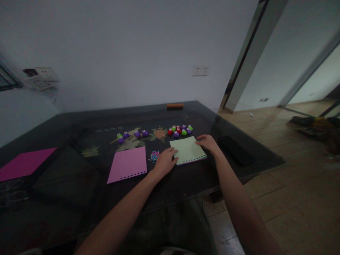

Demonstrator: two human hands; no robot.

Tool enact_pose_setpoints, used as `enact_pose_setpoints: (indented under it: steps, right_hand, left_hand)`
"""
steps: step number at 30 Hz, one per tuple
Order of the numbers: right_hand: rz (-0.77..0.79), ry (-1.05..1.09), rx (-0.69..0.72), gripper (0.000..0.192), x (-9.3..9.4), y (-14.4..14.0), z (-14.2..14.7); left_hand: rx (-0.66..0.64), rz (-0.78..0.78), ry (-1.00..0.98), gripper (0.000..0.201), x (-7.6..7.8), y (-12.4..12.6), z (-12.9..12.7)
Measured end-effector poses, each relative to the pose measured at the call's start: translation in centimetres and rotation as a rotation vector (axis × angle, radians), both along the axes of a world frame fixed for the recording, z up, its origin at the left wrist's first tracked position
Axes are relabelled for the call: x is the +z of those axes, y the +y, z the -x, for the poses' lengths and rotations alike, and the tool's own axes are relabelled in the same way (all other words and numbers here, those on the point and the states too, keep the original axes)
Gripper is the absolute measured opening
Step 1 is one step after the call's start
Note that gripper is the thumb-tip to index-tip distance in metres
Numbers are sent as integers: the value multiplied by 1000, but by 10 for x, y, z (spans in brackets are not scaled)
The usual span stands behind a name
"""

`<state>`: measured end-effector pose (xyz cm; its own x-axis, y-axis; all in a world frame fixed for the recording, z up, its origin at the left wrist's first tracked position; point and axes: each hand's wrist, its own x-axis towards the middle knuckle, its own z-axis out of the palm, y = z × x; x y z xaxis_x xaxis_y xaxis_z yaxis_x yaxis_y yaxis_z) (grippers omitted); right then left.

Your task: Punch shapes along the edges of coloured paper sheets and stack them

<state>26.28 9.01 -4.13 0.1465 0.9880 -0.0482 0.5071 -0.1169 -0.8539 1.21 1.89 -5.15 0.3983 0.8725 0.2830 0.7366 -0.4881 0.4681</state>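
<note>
A stack of hole-punched paper lies on the dark table, topped by a pale green sheet (187, 150); a thin edge of another colour shows beneath. My left hand (166, 161) rests at the sheet's left edge, fingers apart and touching it. At its upper right edge, the fingers of my right hand (208, 142) close on the paper with thumb and forefinger. Just left of my left hand is a small heap of pink, blue and white bits (154, 156). Beyond the stack sits a cluster of red, green and purple eyeball-like toys (178, 131).
A pink punched sheet (129, 163) lies left, with several purple and green toys (137, 134) behind it. A magenta sheet (28, 163) is at far left. A black oblong object (235, 150) lies right, and a brown roll (175, 106) by the wall.
</note>
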Motion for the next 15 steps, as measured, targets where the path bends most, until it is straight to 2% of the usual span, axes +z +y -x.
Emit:
enact_pose_setpoints:
  steps: [4, 7, 12, 15]
  right_hand:
    - [-58, -166, -78, 23, 0, 4, -2]
    - [-81, -233, -80, 23, -2, 5, -2]
    - [-92, -200, -78, 22, 1, 1, 4]
    - [-75, -151, -76, 21, 6, -3, 8]
  left_hand:
    - [4, 41, -100, 34, 2, 0, -1]
    - [73, 123, -303, 33, 6, 3, -4]
    - [186, 464, -842, 38, 20, 4, -8]
    - [257, 617, -1018, 39, 32, 0, -7]
